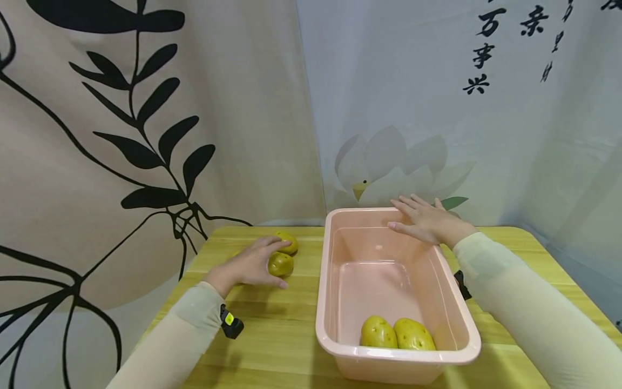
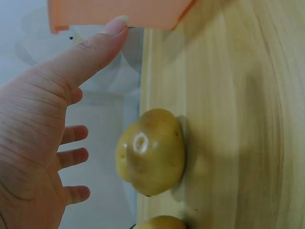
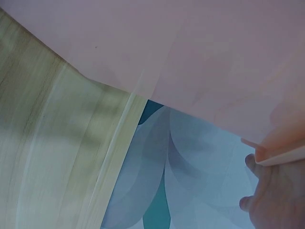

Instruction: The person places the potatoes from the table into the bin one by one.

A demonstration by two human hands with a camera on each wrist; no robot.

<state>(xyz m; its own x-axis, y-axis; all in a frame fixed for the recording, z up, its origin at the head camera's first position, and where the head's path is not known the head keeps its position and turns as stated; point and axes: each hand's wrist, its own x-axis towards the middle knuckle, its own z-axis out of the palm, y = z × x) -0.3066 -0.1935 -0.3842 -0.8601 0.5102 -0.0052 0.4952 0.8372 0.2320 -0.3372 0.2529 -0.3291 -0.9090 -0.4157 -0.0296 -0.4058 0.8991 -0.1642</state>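
My left hand (image 1: 252,262), thumb and fingers spread apart, hovers over the potatoes left of the basin. In the left wrist view, one potato (image 2: 157,152) overlaps another behind it, and a third potato (image 2: 162,223) shows at the bottom edge. The head view shows a near potato (image 1: 281,265) and a far potato (image 1: 288,243), partly covered by that hand. On the back right corner of a pink plastic basin (image 1: 398,354) rests my right hand (image 1: 425,220), fingers extended over the rim. Two potatoes (image 1: 378,332) lie side by side inside, at the basin's near end.
The basin stands right of the middle on a wooden table (image 1: 291,335). Behind the table's back edge hangs a curtain (image 1: 252,108) printed with black leaves, a pale flower and writing. Each wrist carries a small black camera, such as the left camera (image 1: 232,326).
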